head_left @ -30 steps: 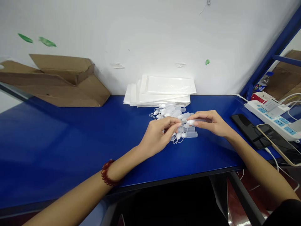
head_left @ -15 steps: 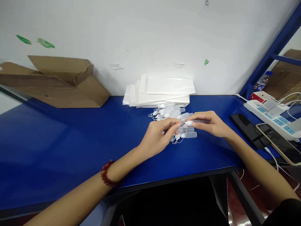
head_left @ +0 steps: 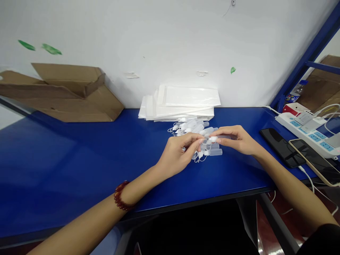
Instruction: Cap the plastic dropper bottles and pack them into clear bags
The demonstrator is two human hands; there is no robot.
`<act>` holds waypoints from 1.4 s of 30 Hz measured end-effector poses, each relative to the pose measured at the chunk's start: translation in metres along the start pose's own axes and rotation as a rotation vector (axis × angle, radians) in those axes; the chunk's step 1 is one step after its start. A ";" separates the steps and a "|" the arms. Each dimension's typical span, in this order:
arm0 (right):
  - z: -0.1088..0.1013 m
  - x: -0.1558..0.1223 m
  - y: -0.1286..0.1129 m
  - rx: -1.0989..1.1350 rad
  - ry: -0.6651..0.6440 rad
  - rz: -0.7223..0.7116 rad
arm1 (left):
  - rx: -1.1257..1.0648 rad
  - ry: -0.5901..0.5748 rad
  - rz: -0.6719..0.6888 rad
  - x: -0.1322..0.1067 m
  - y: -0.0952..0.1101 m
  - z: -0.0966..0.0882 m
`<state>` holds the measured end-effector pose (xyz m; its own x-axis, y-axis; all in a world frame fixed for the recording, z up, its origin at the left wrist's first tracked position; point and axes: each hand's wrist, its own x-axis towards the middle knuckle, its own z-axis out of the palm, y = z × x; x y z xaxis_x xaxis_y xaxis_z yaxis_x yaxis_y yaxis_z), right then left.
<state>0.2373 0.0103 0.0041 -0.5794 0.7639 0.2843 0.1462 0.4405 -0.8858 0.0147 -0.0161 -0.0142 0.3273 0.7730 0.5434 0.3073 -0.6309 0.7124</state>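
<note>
My right hand (head_left: 237, 141) pinches a small translucent dropper bottle (head_left: 213, 139) by its white neck, the nozzle pointing left. Facing it, my left hand (head_left: 180, 152) has thumb and fingertips pressed together at the nozzle end; the bit between them is too small to make out. Under and behind both hands lies a pile of similar dropper bottles (head_left: 195, 126) with white caps on thin looped straps. One of these bottles (head_left: 215, 152) rests at the pile's near edge.
A stack of white plastic bags (head_left: 188, 97) lies against the wall behind the pile. An open cardboard box (head_left: 79, 106) stands at the back left of the blue table (head_left: 79, 159). At right are two phones (head_left: 283, 147) and a power strip (head_left: 309, 134) with cables.
</note>
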 end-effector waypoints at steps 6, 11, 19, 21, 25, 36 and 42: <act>0.000 0.000 0.002 -0.026 0.001 -0.024 | 0.003 -0.006 0.008 0.000 0.000 0.000; 0.000 0.000 0.002 -0.046 -0.004 -0.029 | 0.039 -0.005 0.045 0.000 -0.002 0.000; 0.006 -0.001 0.001 -0.094 0.005 -0.033 | 0.086 0.002 0.096 -0.001 -0.005 0.001; 0.007 -0.001 0.002 -0.100 0.008 -0.034 | 0.094 0.004 0.106 -0.002 -0.006 0.002; 0.008 -0.002 0.002 -0.101 0.000 -0.038 | 0.097 0.006 0.106 -0.003 -0.006 0.003; 0.009 -0.002 0.003 -0.100 -0.016 -0.010 | 0.096 -0.033 0.078 -0.006 -0.003 0.005; 0.010 -0.003 0.003 -0.077 -0.025 0.013 | 0.092 -0.039 0.071 -0.007 -0.002 0.006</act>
<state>0.2316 0.0048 -0.0024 -0.5971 0.7580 0.2627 0.2147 0.4665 -0.8580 0.0169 -0.0205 -0.0216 0.3854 0.7241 0.5720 0.3619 -0.6888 0.6281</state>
